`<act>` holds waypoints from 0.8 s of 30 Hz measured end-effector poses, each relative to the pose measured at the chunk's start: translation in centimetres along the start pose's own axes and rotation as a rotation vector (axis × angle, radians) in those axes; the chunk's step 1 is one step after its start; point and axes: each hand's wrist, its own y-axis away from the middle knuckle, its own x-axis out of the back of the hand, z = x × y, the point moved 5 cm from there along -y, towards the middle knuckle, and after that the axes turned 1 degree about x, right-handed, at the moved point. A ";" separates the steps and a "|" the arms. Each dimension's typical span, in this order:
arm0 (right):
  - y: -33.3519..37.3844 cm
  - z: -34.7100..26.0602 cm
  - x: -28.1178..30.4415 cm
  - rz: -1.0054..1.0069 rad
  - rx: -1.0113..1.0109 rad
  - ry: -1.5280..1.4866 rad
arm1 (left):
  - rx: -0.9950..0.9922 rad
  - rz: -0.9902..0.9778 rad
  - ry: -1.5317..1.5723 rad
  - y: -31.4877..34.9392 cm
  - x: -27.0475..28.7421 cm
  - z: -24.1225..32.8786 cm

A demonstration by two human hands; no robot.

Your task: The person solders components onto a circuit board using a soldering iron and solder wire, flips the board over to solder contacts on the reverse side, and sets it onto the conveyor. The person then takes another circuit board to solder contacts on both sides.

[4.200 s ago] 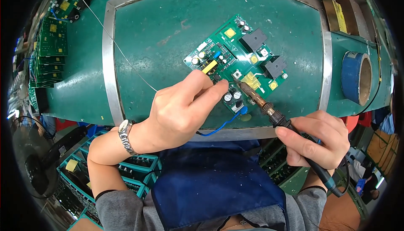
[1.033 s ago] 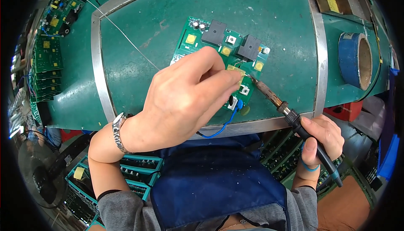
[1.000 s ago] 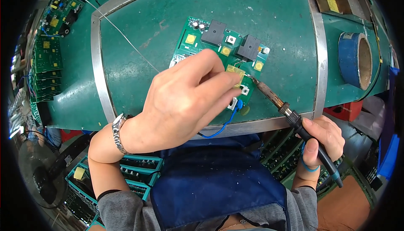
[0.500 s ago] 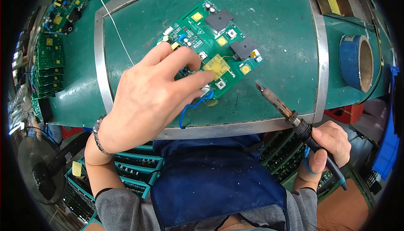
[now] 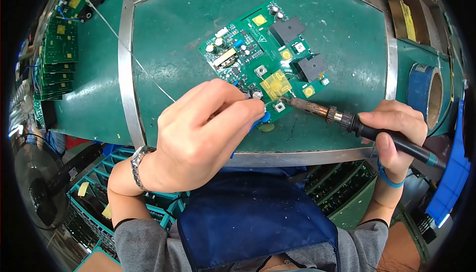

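Note:
A green circuit board (image 5: pixel 270 56) lies tilted on the mat, carrying two black block components (image 5: pixel 288 30) and a large yellow tape patch (image 5: pixel 276 84). My right hand (image 5: pixel 396 128) grips a soldering iron (image 5: pixel 354 124), its tip at the board's near edge beside the yellow patch. My left hand (image 5: pixel 203 133) is pinched over the board's near left part, hiding some of it. Thin solder wire (image 5: pixel 130 51) runs from the upper left into this hand, and a fine end shows between its fingertips and the iron tip. A blue lead (image 5: pixel 265 117) shows under my fingers.
Stacked circuit boards (image 5: pixel 60 49) stand at the left. A metal strip (image 5: pixel 391 71) frames the green mat. On the right are a blue tape roll (image 5: pixel 424 91) and a metal tray (image 5: pixel 409 19). Teal racks (image 5: pixel 101 168) with boards stand below the table edge.
The soldering iron has moved up and left, onto the board's near edge. My left hand has shifted right and closed into a pinch. The board appears further right in view.

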 end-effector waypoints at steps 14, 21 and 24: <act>-1.6 2.1 0.5 -0.123 0.010 -0.050 | -0.066 -0.064 0.016 0.1 -1.4 -0.4; -1.9 1.7 1.1 -0.167 0.018 -0.029 | -0.036 -0.032 0.054 -0.3 -1.0 -0.3; -2.1 2.2 0.5 -0.177 0.050 -0.047 | 0.014 -0.021 0.028 -0.3 -0.2 -0.4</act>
